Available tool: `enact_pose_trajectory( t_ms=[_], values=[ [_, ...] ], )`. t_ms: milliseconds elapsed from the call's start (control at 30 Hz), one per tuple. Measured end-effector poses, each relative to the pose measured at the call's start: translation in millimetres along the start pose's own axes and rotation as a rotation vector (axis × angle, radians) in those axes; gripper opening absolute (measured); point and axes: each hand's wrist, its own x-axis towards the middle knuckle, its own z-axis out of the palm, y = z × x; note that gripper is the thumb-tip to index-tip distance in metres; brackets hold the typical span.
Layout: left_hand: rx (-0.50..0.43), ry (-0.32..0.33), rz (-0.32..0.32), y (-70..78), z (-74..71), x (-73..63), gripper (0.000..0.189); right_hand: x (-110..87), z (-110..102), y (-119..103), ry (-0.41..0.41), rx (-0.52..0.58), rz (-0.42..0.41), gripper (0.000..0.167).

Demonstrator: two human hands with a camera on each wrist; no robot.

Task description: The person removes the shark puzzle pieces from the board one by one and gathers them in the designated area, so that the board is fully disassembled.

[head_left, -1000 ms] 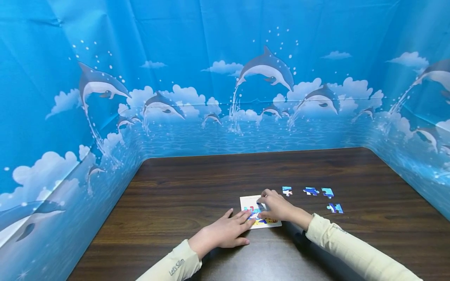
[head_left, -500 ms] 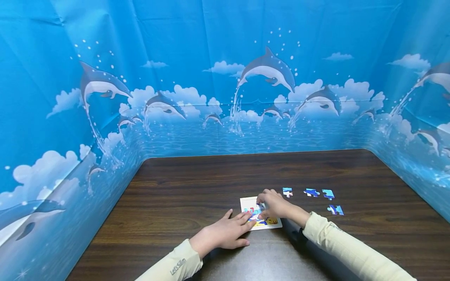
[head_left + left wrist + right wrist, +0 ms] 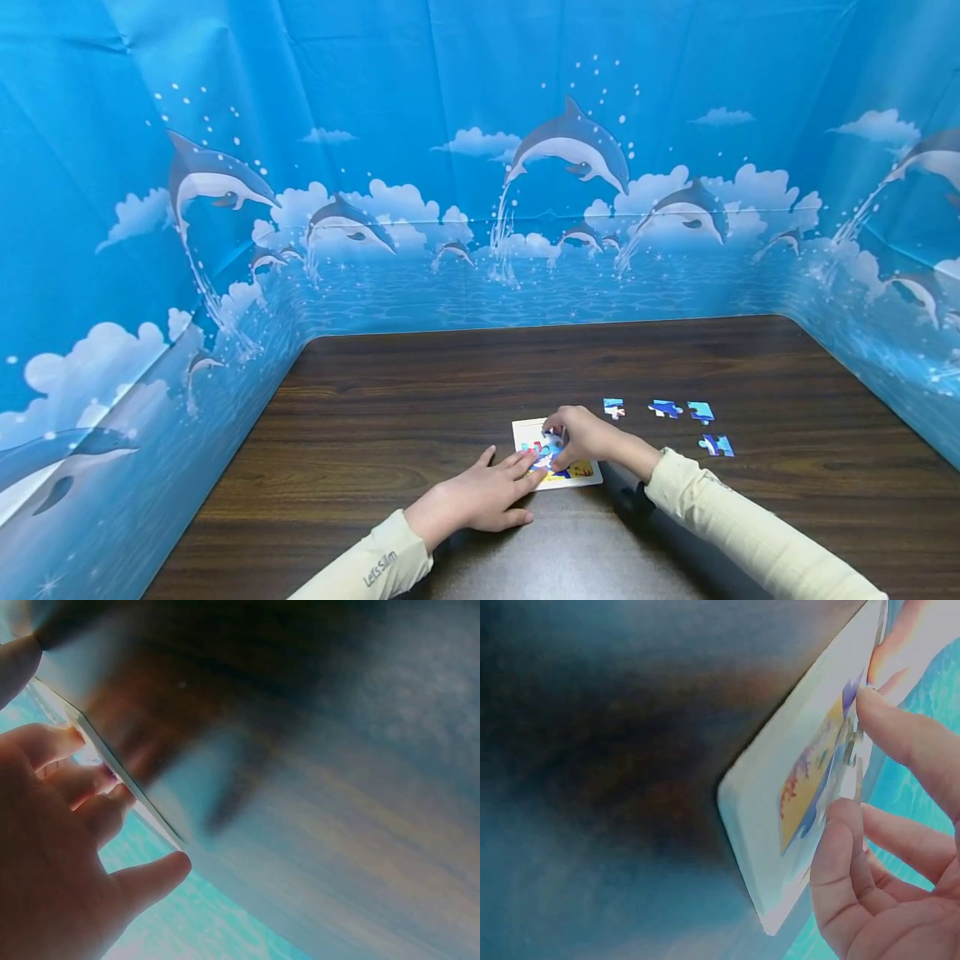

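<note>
A small jigsaw puzzle board with a white frame and a colourful sea picture lies on the table. My left hand rests its spread fingers on the board's near left part; the left wrist view shows the thumb straight beside the board's edge. Over the upper right of the board, my right hand pinches a puzzle piece between thumb and fingers. Seen from the right wrist, that piece is nearly edge-on, close to the board's surface. Whether it touches the board I cannot tell, and the right fingers hide part of the picture.
Several loose blue puzzle pieces lie right of the board, among them a blue-and-white piece, a dark blue piece and a nearer one. A blue dolphin-print curtain encloses the back and sides of the dark wooden table.
My right hand has shifted slightly left over the board, still pinching the puzzle piece. The left hand and the loose pieces have stayed in place.
</note>
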Motion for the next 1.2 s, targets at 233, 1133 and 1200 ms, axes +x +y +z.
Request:
enact_pose_trajectory(
  t_ms=[233,1133,1200],
  values=[
    [0.007,0.009,0.009,1.3,1.9,0.8,0.062,0.8,-3,1,-0.054,-0.071,-0.023,0.042],
    [-0.022,-0.003,-0.007,-0.3,2.0,0.7,0.062,-25.1,-3,11,0.237,-0.167,-0.282,0.05],
    [-0.024,-0.005,-0.009,-0.6,1.4,0.2,0.062,-27.6,-4,13,0.242,-0.173,-0.273,0.049]
  ],
)
